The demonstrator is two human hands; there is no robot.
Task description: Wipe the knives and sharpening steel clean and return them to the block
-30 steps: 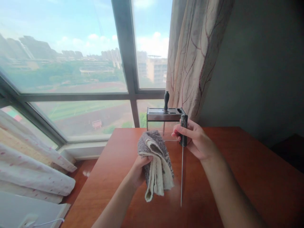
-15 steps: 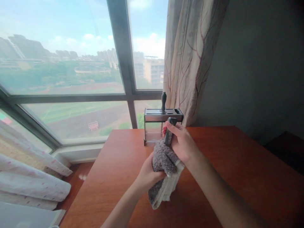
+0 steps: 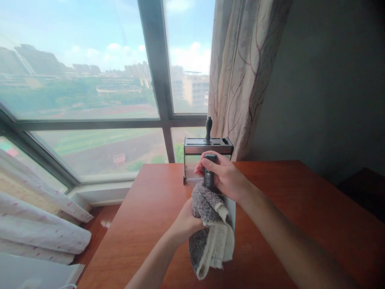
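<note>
Above the worktop, a knife points downward, its black handle gripped by the right hand. The left hand is closed around a folded grey and cream cloth, which hides most of the blade. Behind them, near the far edge, stands a rack with shiny top, from which one dark handle rises upright. Farther away are the window and a patterned curtain.

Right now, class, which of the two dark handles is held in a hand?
The nearer knife handle, held in the right hand above the grey cloth; the other handle stands upright from the knife rack, untouched.
</note>
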